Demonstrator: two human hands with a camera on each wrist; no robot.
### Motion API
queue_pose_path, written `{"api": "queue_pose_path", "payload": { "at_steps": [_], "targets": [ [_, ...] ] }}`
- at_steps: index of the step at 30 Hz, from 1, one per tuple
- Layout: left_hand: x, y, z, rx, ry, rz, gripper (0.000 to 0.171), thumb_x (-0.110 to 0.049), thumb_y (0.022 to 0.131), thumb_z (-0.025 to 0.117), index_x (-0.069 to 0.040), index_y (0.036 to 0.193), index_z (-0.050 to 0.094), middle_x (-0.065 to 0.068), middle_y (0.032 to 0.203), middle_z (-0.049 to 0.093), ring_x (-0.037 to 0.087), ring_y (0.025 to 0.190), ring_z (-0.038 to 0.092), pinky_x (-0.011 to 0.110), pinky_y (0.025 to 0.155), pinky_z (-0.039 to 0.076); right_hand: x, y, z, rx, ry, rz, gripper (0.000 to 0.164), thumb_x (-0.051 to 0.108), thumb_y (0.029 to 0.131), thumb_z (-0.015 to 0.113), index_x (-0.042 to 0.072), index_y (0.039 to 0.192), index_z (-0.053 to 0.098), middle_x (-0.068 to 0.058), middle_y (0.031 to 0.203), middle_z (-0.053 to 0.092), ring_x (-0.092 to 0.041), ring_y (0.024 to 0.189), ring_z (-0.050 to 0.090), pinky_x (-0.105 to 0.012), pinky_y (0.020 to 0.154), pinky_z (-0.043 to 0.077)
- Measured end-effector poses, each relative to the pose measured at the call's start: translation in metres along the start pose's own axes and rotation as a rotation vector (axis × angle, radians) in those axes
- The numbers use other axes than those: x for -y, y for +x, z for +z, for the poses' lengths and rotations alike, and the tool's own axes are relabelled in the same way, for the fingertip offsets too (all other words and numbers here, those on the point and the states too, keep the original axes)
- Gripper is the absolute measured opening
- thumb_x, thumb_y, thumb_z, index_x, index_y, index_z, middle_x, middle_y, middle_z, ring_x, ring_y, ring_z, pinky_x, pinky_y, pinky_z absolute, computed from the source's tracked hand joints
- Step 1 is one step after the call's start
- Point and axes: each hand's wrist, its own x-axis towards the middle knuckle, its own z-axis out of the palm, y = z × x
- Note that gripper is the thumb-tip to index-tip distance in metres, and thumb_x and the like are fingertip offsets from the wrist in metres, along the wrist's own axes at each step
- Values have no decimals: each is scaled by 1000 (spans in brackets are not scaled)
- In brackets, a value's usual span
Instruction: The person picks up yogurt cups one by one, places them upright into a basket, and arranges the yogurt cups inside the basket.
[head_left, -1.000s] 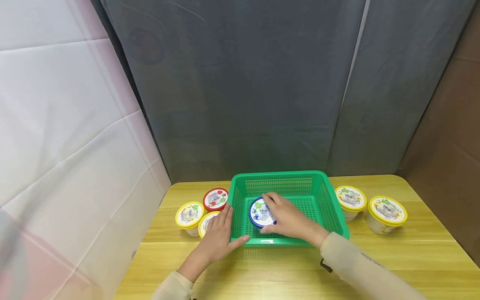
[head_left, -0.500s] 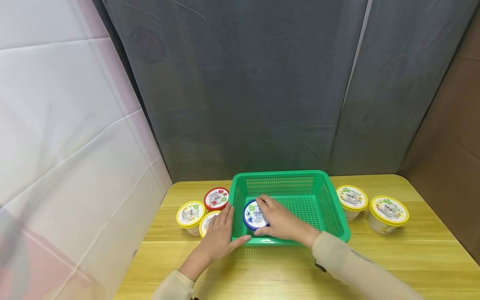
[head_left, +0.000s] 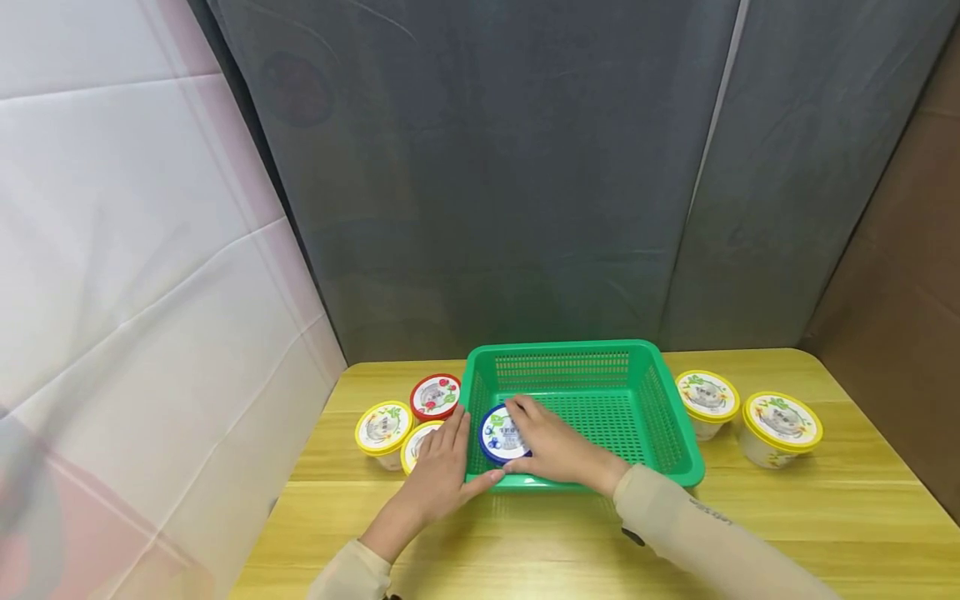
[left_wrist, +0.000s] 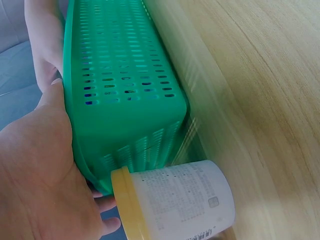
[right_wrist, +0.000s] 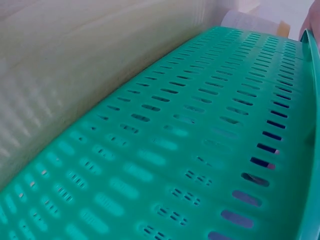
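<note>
Head camera view: a person works with two bare hands at a wood-grain desk. At the far left stands a yellow-lidded tub; beside it are a second yellow-lidded tub, partly covered by the fingers, and a red-lidded tub. The left hand has a released grip, its fingers laid along the left rim of a green basket. Inside the basket, close to its left wall, is a blue-lidded tub; the grip of the right hand is grasping it. Beyond the basket's right side stand a near-side yellow tub and a rightmost yellow tub.

Judging by this, the placing of one tub looks nearly complete, with letting go left to do; five tubs are outside the basket.

Labels, from the left: no brand is readable. The yellow lids carry a grey drawing, green leaves and small dark characters; the red lid shows red fruit; the blue lid shows blueberries and characters half hidden by the hand. Left wrist view adds fine print and a barcode on a tub's side, too soft to read. Lettering on the right sleeve is too small to make out
</note>
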Motion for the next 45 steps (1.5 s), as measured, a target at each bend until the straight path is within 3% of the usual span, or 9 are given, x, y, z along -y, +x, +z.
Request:
{"api": "queue_pose_path", "payload": {
  "at_steps": [26, 35, 45],
  "targets": [
    [1, 2, 2, -7, 7, 5, 102, -72, 89, 48, 2, 155, 23, 20, 164, 20, 36, 152, 22, 59, 120, 27, -1, 8, 7, 57, 122, 40, 94, 46, 86, 74, -3, 152, 30, -16, 153, 36, -29, 134, 49, -44, 109, 46],
    [4, 2, 4, -19, -22, 0, 104, -75, 89, 45, 1, 156, 21, 19, 165, 18, 36, 153, 20, 61, 120, 24, -6, 9, 10, 79, 136, 42, 96, 55, 87, 69, 0, 154, 27, -14, 155, 35, -27, 136, 47, -43, 112, 44],
    [4, 1, 3, 1, -15, -9, 104, -75, 89, 46, 1, 156, 20, 18, 166, 17, 35, 154, 19, 60, 121, 23, -2, 9, 7, 86, 153, 32, 95, 53, 87, 69, -3, 153, 28, -16, 155, 35, -30, 137, 47, -45, 112, 44]
  ]
}}
